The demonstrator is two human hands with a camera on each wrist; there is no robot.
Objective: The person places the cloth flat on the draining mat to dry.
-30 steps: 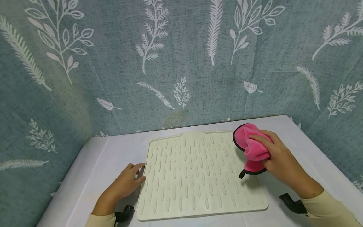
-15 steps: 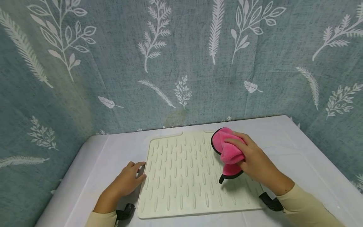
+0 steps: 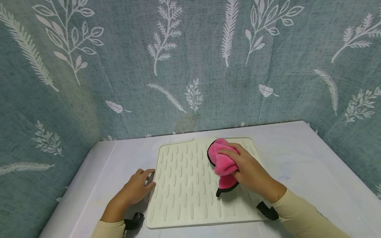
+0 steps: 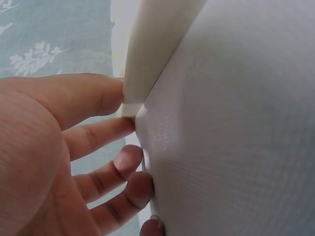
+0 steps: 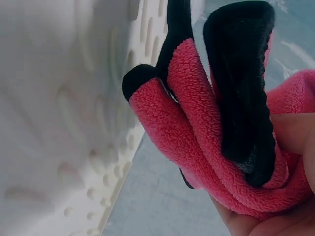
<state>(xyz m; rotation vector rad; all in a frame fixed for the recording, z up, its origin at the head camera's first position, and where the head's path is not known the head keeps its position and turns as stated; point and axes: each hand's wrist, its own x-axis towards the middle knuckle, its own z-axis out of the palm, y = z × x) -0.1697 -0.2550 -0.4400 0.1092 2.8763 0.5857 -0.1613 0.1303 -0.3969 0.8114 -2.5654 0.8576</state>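
A cream drying mat [image 3: 181, 191] with raised oval ridges lies flat on the table. My right hand [image 3: 253, 173] grips a bunched pink microfiber cloth [image 3: 224, 162] with black edging, close over the right half of the mat. In the right wrist view the cloth [image 5: 170, 118] hangs in folds from the fingers, beside the mat's ridged surface. Thumb and index fingertips of my left hand [image 3: 135, 188] touch the mat's left edge. The left wrist view has the thumb [image 4: 98, 93] against the mat's side [image 4: 152, 44], the other fingers spread and touching the white tablecloth.
White cloth covers the table [image 3: 300, 158]. Behind and at both sides stands a blue-green fabric [image 3: 134, 82] with white leaf prints. Black wrist straps with mounts [image 3: 268, 211] sit on both forearms near the table.
My right hand has moved left across the mat with the pink cloth, from the right edge to right of centre. The left hand has stayed at the mat's left edge.
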